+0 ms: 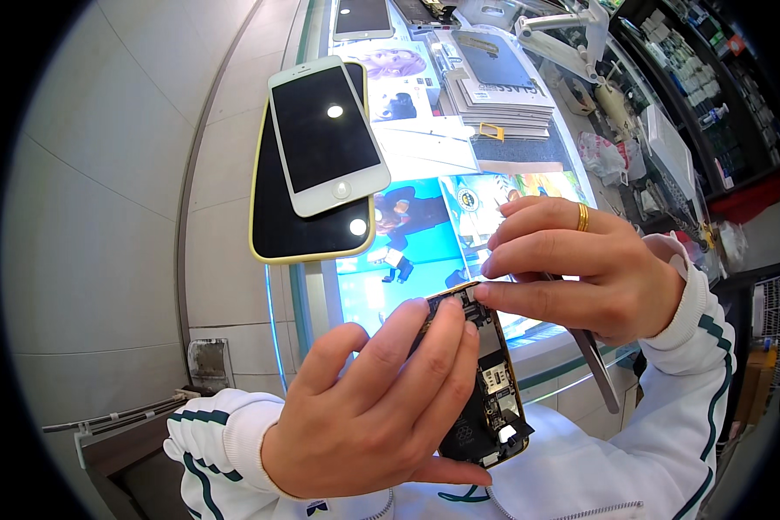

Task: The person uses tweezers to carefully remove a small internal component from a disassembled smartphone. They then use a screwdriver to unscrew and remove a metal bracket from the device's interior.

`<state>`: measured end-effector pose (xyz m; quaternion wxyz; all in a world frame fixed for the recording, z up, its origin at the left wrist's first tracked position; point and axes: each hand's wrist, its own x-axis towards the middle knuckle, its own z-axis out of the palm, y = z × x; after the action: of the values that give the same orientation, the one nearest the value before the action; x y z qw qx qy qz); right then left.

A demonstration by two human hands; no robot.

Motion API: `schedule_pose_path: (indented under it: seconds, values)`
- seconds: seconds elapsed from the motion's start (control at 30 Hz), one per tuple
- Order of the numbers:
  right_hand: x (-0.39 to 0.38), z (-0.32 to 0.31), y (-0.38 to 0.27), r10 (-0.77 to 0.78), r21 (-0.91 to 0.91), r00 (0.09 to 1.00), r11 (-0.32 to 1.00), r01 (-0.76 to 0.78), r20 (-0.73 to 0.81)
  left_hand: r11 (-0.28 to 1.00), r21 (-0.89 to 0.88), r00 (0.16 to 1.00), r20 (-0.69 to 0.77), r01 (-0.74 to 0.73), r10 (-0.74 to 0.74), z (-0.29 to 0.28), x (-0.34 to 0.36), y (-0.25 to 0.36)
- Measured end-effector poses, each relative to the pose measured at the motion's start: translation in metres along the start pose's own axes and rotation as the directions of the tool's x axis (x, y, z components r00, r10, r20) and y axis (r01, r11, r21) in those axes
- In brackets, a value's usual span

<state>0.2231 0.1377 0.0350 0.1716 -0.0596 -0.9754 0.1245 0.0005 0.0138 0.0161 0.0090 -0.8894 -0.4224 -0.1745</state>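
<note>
My left hand (377, 407) holds an opened phone (494, 390) with its dark battery and circuit boards exposed, its fingers lying over the left side and top, the thumb at the bottom edge. My right hand (572, 273) holds steel tweezers (598, 373) that point down to the right, and its index fingertip touches the phone's top corner. Beyond them, a white phone (312, 143) lies overlapping a dark phone with a yellow edge (282, 238) on the lit glass counter (381, 295), over colourful printed pictures.
Flat boxes (503, 113), another white phone (364, 17) and a small yellow piece (490, 132) are at the back. A white jointed arm fixture (563, 52) stands back right, near plastic bags (607, 160) and dark shelves (719, 95). A metal rail (130, 416) is low left.
</note>
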Motion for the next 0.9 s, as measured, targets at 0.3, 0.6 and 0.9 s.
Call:
schedule_pose_path:
  seconds: [0.3,0.6,0.9]
  values:
    - [0.005,0.003,-0.016,-0.065,-0.173,0.998,0.983,0.063,-0.004,1.000,-0.004,1.000,-0.007,-0.007,0.007,-0.001,0.000,0.000]
    - [0.003,0.003,-0.015,-0.039,-0.112,0.999,0.993,0.036,-0.027,0.999,-0.042,1.000,-0.008,0.012,-0.013,-0.002,0.002,0.000]
    - [0.002,0.003,-0.014,-0.030,-0.116,1.000,0.993,0.029,-0.009,0.996,-0.091,1.000,0.029,0.004,-0.002,-0.002,0.003,-0.003]
